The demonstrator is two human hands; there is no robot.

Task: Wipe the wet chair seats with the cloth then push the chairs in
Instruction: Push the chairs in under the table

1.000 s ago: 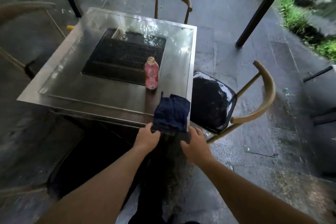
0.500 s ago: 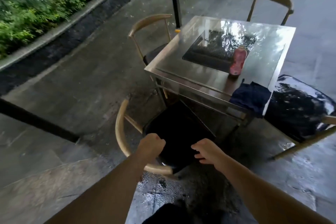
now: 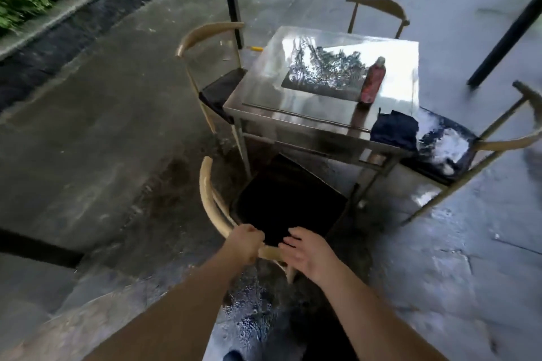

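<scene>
Your left hand (image 3: 245, 243) grips near chair (image 3: 214, 208) backrest | right hand (image 3: 308, 255) relaxed, seemingly touching it | cloth (image 3: 394, 129), bottle (image 3: 373, 80) on table (image 3: 293, 105), centre-right.

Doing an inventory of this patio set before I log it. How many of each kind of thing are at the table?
Chairs: 4 (near, left, far, right)
Tables: 1
Bottles: 1
Cloths: 1
Total: 7

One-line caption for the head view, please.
Left hand grips the near chair's backrest, right hand open beside it; cloth on table.
</scene>
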